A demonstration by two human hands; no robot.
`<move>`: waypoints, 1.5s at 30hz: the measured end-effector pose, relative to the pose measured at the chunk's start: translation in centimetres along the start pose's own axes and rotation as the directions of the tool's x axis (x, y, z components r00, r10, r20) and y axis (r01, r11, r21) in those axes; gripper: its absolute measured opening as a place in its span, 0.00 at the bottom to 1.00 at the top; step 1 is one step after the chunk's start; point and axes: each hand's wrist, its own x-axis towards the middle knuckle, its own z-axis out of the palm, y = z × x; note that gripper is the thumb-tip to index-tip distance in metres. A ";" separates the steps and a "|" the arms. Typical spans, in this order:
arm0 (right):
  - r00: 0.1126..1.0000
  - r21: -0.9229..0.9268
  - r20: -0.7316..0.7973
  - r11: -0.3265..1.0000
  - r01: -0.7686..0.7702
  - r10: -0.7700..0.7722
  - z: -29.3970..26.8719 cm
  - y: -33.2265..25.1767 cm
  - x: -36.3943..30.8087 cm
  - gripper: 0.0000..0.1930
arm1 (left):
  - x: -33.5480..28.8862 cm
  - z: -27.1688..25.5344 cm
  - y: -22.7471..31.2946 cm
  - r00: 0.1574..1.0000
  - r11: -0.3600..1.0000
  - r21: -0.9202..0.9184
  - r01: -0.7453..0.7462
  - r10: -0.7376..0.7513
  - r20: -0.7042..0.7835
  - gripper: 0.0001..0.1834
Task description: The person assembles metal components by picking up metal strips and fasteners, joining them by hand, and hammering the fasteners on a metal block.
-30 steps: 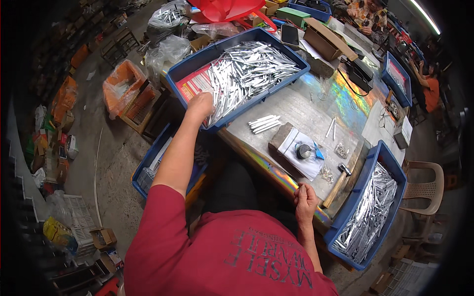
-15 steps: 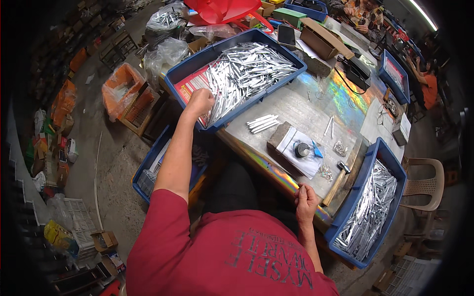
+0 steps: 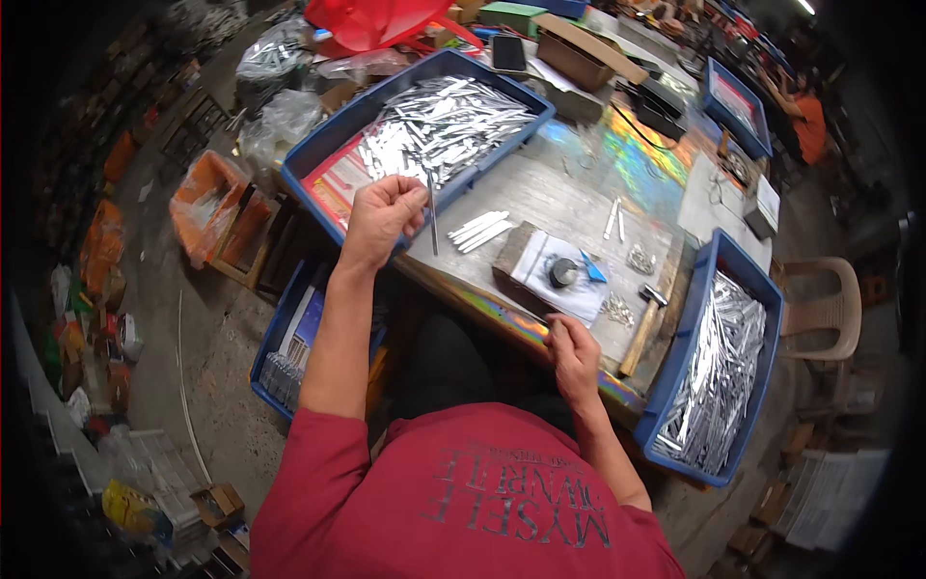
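Observation:
Pinched in my left hand is a slim metal strip, held roughly upright at the near edge of a blue bin. That bin is heaped with similar silvery metal pieces. My right hand is closed at the table's front edge; whatever its fingers hold, if anything, is hidden. Between my hands stands a block topped with a white cloth and a small dark round piece. A row of metal strips lies left of the block.
A hammer lies right of the block, near small metal bits. Another blue bin of metal pieces stands at the table's right end. Farther off are a phone, a plastic chair and a person in orange.
My left hand has come out of the bin toward me and now shows a metal strip. My right hand stays closed near the table edge. The whole view has shifted slightly.

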 end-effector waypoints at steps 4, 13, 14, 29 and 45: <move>0.949 0.333 0.255 0.904 -0.268 0.188 2.2 -1.7 1.3 0.15 | -2.2 4.2 -1.9 0.986 0.964 -0.220 0.146 -0.124 0.111 0.07; 0.944 0.497 0.267 0.811 -0.307 0.194 2.5 -0.7 1.0 0.10 | -5.4 10.2 -5.9 0.926 0.928 -0.224 0.299 -0.225 0.302 0.07; 0.955 0.485 0.227 0.828 -0.283 0.194 2.3 -0.5 0.8 0.10 | -5.6 10.6 -6.3 0.924 0.927 -0.224 0.301 -0.226 0.308 0.07; 0.906 -0.557 -0.294 0.825 0.095 -0.303 -6.1 4.2 0.6 0.07 | -7.7 11.5 -7.1 0.895 0.939 -0.081 0.333 -0.288 0.339 0.07; 0.930 -0.943 0.016 0.304 0.136 -0.368 -7.1 4.2 -0.2 0.11 | -8.0 10.8 -7.7 0.871 0.918 -0.079 0.390 -0.340 0.355 0.08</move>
